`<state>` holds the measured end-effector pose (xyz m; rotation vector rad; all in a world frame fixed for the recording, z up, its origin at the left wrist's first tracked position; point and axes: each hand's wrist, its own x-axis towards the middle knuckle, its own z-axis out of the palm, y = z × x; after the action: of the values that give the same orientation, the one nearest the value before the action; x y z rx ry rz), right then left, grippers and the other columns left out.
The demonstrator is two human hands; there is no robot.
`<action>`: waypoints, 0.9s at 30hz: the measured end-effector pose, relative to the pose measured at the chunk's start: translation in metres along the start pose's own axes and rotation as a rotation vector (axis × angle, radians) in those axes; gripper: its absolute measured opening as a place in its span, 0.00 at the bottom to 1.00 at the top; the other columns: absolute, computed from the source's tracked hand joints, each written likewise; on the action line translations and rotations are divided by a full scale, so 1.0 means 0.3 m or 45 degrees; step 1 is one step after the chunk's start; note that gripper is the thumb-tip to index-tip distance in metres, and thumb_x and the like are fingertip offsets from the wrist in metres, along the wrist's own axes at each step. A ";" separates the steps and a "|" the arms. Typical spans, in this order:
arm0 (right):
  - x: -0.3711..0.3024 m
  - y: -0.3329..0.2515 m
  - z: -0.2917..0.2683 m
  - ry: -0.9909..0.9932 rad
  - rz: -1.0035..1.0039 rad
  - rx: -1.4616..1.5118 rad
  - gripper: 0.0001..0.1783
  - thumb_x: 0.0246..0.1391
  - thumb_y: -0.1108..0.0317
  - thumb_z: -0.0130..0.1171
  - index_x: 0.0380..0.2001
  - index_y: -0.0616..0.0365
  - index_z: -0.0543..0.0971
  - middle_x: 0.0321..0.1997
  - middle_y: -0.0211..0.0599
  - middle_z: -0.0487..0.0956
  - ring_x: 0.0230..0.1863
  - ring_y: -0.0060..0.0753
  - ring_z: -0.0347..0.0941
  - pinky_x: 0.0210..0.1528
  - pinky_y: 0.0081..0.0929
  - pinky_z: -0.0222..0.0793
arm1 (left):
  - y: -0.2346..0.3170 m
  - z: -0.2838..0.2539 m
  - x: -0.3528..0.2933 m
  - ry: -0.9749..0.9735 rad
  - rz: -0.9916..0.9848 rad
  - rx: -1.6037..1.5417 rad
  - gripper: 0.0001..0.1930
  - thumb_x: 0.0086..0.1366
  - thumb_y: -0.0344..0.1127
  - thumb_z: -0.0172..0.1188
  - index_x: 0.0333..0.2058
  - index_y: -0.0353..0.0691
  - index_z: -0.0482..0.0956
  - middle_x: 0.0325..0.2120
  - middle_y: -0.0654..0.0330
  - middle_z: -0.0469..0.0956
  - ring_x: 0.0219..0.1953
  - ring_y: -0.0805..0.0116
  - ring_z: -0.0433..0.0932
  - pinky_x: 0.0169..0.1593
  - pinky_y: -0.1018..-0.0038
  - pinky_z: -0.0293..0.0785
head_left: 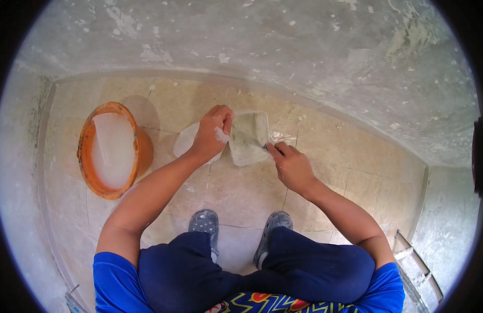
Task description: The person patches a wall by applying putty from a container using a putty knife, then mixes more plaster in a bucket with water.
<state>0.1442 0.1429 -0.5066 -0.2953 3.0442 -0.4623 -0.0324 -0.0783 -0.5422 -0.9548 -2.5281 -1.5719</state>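
Note:
A pale, see-through rectangular plastic tub (246,117) is tilted just above the tiled floor, its inside smeared with a whitish film. My left hand (213,133), with white residue on its back, is closed on the tub's left rim. My right hand (291,164) is closed around a small dark-handled tool (265,147) at the tub's right side. The tool's working end reaches into the tub and is too blurred to name. A round white lid-like piece (184,143) lies on the floor, partly hidden by my left hand and wrist.
An orange bucket (145,151) of cloudy white liquid stands at the left, a pale flat piece slanting in it. A blotchy grey wall (241,41) rises ahead. A ladder (416,266) is at the lower right. My clogs (204,224) are on the tiles.

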 end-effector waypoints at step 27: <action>0.072 0.087 0.025 -0.186 -0.106 -0.003 0.38 0.54 0.80 0.56 0.68 0.38 0.76 0.46 0.34 0.78 0.52 0.42 0.77 0.49 0.40 0.79 | -0.145 -0.036 -0.055 -0.409 -0.547 -0.307 0.06 0.81 0.36 0.54 0.44 0.44 0.67 0.33 0.67 0.68 0.35 0.76 0.67 0.36 0.72 0.68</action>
<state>0.1189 0.1610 -0.5220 -0.4365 2.8995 -0.4211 -0.0441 -0.1085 -0.5773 -0.7681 -2.9715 -2.0209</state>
